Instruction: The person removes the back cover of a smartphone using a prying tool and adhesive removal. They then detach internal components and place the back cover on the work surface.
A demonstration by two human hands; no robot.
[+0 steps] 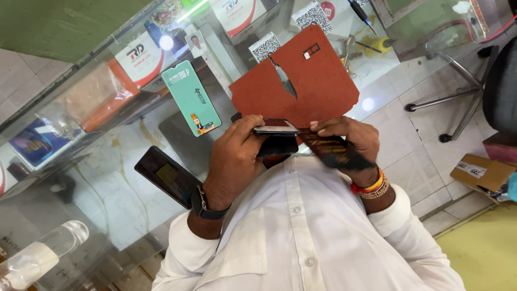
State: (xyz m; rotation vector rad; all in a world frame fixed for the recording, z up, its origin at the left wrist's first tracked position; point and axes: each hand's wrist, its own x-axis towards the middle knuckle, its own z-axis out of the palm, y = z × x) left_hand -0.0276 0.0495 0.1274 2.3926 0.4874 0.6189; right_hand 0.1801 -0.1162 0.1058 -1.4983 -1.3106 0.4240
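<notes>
Left hand: the left hand is curled tight around a phone, fingers wrapped over its near edge, a dark band on the wrist.
Phone: a slim slab with a bright metal rim and glossy dark face, held edge-on up near the chest, pinched between both hands; its dark body drops just below the grip.
Right hand: the right hand closes on the phone's other end, fingertips folded down onto the rim, and a flat dark patterned piece lies along under the palm; whether it is part of the phone cannot be told.
Wrist: orange and beaded bangles ring the right wrist, against a smooth white shirt cuff.
Beyond the grip: a rust-red mat, felt-like, ragged-edged with a torn notch, lies on the glass counter just past the fingers.
Left of the grip: a mint-green rounded phone-shaped card rests flat farther out; nearer, a black glossy phone lies slanted by the left forearm.
Far beyond: a dark-handled screwdriver lies past the mat.
Low left: a clear plastic bottle, well away.
</notes>
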